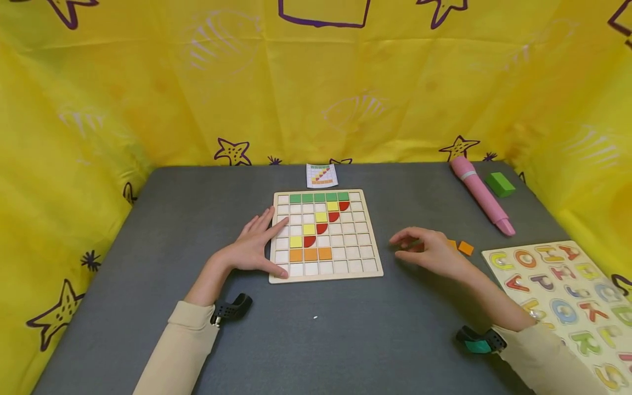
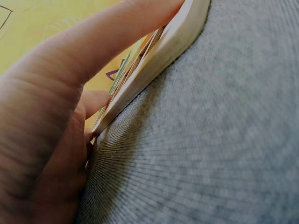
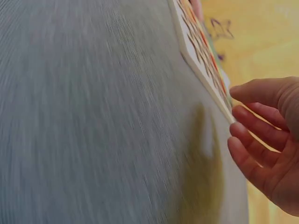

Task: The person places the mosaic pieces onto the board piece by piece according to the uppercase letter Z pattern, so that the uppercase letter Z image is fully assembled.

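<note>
A wooden grid board (image 1: 349, 240) lies flat on the grey table. In its cells are a row of green squares (image 1: 320, 197), a diagonal of yellow squares (image 1: 308, 229) beside red quarter-circles (image 1: 322, 228), and three orange squares (image 1: 311, 254). Fingers spread, my left hand (image 1: 253, 244) rests at the board's left edge, with thumb and some fingertips over it. To the right of the board, my right hand (image 1: 432, 249) hovers apart from it, fingers loosely bent and nothing visible between them. Two loose orange squares (image 1: 465, 248) lie just beyond that hand, one partly hidden.
A small printed card (image 1: 322, 175) with a matching coloured pattern lies behind the board. At the right are a pink microphone-shaped object (image 1: 481, 192), a green block (image 1: 500, 185) and an alphabet puzzle board (image 1: 548, 285). Yellow patterned cloth (image 1: 306, 82) surrounds the table.
</note>
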`<state>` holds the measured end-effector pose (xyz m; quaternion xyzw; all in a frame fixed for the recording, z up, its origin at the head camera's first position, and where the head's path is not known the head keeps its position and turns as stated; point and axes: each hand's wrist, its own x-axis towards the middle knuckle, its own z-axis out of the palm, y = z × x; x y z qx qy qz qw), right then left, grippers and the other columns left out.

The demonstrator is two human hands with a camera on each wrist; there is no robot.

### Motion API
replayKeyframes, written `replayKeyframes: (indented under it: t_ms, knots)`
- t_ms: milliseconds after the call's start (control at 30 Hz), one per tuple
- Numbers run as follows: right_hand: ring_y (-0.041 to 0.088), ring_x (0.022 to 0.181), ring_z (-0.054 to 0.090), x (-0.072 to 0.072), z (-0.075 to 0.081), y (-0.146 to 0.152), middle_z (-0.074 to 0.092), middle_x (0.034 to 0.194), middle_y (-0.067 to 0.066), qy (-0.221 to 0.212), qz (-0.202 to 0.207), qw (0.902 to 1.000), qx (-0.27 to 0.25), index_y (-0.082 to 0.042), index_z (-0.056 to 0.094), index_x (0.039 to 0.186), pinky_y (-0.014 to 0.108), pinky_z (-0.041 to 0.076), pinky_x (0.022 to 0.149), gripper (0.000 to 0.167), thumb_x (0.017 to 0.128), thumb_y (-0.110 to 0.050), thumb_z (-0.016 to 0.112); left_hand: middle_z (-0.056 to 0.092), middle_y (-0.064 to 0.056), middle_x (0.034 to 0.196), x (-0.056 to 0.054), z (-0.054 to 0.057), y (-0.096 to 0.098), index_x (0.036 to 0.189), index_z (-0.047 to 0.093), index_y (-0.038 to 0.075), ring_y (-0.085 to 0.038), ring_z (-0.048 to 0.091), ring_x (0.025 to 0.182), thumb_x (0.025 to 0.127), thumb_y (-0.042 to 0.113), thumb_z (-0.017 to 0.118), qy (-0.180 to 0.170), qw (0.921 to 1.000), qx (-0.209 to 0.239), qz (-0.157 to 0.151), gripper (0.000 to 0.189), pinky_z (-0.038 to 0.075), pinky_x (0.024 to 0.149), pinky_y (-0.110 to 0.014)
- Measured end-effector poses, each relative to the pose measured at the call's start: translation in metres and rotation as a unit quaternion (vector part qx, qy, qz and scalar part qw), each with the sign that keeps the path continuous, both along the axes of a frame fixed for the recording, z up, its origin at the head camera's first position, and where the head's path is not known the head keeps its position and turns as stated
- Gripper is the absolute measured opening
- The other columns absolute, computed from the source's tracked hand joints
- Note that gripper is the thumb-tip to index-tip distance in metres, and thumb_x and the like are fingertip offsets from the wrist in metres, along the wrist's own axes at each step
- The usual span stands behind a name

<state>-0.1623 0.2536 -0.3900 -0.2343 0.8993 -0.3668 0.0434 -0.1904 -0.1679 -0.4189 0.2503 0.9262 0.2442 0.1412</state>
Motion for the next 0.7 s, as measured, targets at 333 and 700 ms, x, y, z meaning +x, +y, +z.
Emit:
replayKeyframes:
  t_ms: [333, 700]
  knots:
    - [0.021, 0.085, 0.058, 0.007, 0.008, 0.054, 0.067, 0.098, 0.004, 0.092, -0.041, 0.9913, 0.085, -0.009, 0.07, 0.106, 0.026, 0.051, 0.073, 0.027, 0.08, -0.008, 0.079, -0.01, -0.015, 0.162, 0.0, 0.002, -0.001, 0.158, 0.017, 0.016, -0.031, -0.009, 0.148, 0.062, 0.066, 0.08, 0.0, 1.0, 0.001, 0.0, 0.125, -0.002, 0.115, -0.054]
    - [0.025, 0.082, 0.057, 0.001, 0.0, 0.073, 0.064, 0.097, 0.01, 0.12, -0.032, 0.9859, 0.112, -0.003, 0.069, 0.103, 0.035, 0.047, 0.07, 0.036, 0.07, 0.009, 0.073, -0.01, -0.014, 0.162, 0.0, 0.001, 0.0, 0.158, 0.016, 0.017, -0.031, -0.009, 0.148, 0.062, 0.067, 0.08, 0.0, 1.0, -0.002, -0.001, 0.125, -0.001, 0.114, -0.055]
